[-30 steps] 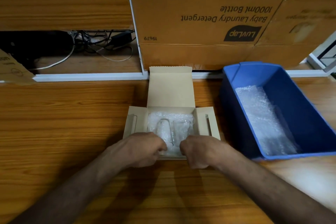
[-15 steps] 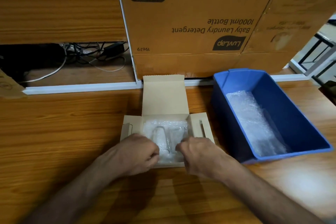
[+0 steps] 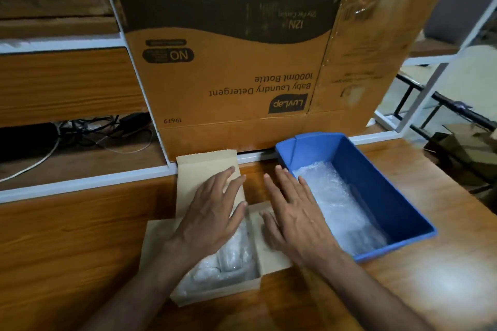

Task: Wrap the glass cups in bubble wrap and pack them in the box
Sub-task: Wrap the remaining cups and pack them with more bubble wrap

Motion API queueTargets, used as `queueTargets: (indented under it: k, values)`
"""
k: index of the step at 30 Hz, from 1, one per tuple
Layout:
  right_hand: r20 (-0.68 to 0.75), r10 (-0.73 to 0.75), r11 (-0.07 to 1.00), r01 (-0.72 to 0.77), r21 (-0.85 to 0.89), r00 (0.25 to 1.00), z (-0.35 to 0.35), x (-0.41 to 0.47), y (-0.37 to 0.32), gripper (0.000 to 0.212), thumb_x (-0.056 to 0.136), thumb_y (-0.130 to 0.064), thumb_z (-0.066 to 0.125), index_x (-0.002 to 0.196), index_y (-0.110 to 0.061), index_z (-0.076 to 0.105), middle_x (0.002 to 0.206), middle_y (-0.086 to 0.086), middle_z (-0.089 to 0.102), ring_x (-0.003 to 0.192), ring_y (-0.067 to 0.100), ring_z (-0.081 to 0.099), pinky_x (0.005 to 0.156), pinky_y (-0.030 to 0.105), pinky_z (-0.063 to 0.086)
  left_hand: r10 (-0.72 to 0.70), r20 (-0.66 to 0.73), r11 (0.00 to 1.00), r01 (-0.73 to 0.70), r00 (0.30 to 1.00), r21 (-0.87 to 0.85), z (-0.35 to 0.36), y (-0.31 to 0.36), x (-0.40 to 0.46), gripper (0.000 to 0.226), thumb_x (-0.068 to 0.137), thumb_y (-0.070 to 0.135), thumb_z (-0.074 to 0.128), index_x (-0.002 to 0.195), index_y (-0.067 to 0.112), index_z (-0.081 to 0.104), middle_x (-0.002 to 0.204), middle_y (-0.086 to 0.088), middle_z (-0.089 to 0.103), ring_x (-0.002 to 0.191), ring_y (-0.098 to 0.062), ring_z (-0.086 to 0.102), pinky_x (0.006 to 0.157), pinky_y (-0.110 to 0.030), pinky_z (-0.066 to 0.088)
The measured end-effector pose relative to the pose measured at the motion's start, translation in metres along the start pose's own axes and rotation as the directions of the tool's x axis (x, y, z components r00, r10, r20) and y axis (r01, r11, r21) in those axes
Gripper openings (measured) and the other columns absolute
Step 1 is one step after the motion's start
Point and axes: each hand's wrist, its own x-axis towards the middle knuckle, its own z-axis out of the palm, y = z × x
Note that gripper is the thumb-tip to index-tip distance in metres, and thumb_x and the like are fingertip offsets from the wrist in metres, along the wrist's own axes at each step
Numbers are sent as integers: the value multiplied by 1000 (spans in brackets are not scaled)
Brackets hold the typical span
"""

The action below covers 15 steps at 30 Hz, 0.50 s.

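A small tan cardboard box (image 3: 215, 292) lies open on the wooden table in front of me. Inside it sit glass cups wrapped in bubble wrap (image 3: 228, 260), partly hidden under my hands. The box's lid flap (image 3: 199, 172) stands up at the far side. My left hand (image 3: 212, 212) hovers flat over the box, fingers spread, fingertips against the lid flap. My right hand (image 3: 293, 212) is flat with fingers apart over the box's right side flap (image 3: 271, 258). Neither hand holds anything.
A blue plastic bin (image 3: 382, 185) with bubble wrap (image 3: 338, 204) in it stands right of the box. A large brown detergent carton (image 3: 242, 75) rises behind. Cables (image 3: 94, 129) lie in a shelf at back left. Metal frames stand at far right.
Both hands have left the near edge of the box, opened flat and moved forward over it toward the lid flap. The camera has moved closer and tilted up.
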Motion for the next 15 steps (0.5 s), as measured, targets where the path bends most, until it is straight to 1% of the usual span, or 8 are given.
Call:
queueTargets:
  k: [2, 5, 6, 8, 10, 12, 13, 15]
  values:
    - [-66, 45, 999, -44, 11, 997, -9, 1, 18, 69, 105, -51, 33, 164, -17, 23, 171, 14, 15, 159, 27, 14, 129, 47, 11, 21, -26, 1000, -21, 999, 0, 3, 12, 16, 58, 100, 53, 37, 151, 25, 43, 162, -5, 36, 144, -20, 39, 114, -35, 37]
    - [-87, 139, 990, -138, 10, 986, -19, -2, 53, 68, 105, -53, 33, 163, -18, 26, 171, 14, 16, 158, 28, 15, 129, 41, 3, 68, -51, 998, -68, 996, -6, 8, 36, 37, 57, 101, 50, 42, 151, 23, 42, 163, -8, 33, 144, -23, 39, 114, -39, 37]
    - [-86, 171, 985, -170, 11, 982, -20, -4, 66, 68, 104, -53, 32, 162, -18, 28, 171, 14, 17, 158, 29, 16, 128, 40, 3, 82, -58, 997, -83, 995, -8, 10, 44, 42, 57, 101, 49, 43, 152, 22, 42, 163, -8, 32, 145, -24, 38, 115, -40, 37]
    - [-50, 218, 976, -218, -5, 975, -19, -8, 93, 69, 103, -53, 35, 161, -16, 31, 169, 19, 22, 157, 34, 21, 127, 44, 13, 109, -60, 994, -109, 992, -5, 16, 60, 53, 57, 102, 49, 43, 151, 21, 42, 164, -9, 29, 146, -25, 36, 115, -40, 36]
    - [78, 244, 969, -241, -48, 967, -18, -11, 118, 71, 103, -52, 40, 162, -16, 26, 169, 21, 19, 157, 36, 17, 126, 46, 19, 139, -56, 990, -139, 989, 13, 24, 75, 64, 58, 102, 50, 40, 151, 19, 43, 165, -11, 29, 148, -28, 35, 116, -42, 37]
    - [265, 238, 969, -212, -124, 934, -16, -12, 137, 76, 104, -52, 45, 165, -18, 16, 171, 20, 11, 158, 34, 12, 126, 43, 18, 163, -49, 986, -162, 985, 32, 32, 88, 72, 60, 102, 51, 38, 151, 17, 44, 165, -14, 29, 149, -31, 36, 116, -46, 38]
    - [343, 229, 970, -186, -155, 911, -15, -11, 145, 79, 103, -52, 48, 165, -19, 13, 171, 19, 9, 158, 33, 12, 125, 41, 20, 169, -47, 985, -167, 985, 40, 37, 93, 77, 61, 101, 51, 38, 151, 17, 45, 165, -15, 29, 149, -33, 36, 116, -47, 38]
    - [454, 209, 973, -137, -186, 866, -12, -7, 156, 85, 101, -52, 55, 165, -21, 10, 170, 21, 7, 156, 34, 17, 121, 42, 27, 170, -48, 984, -167, 984, 57, 46, 100, 85, 62, 101, 51, 37, 152, 17, 44, 166, -15, 27, 149, -34, 35, 116, -48, 38]
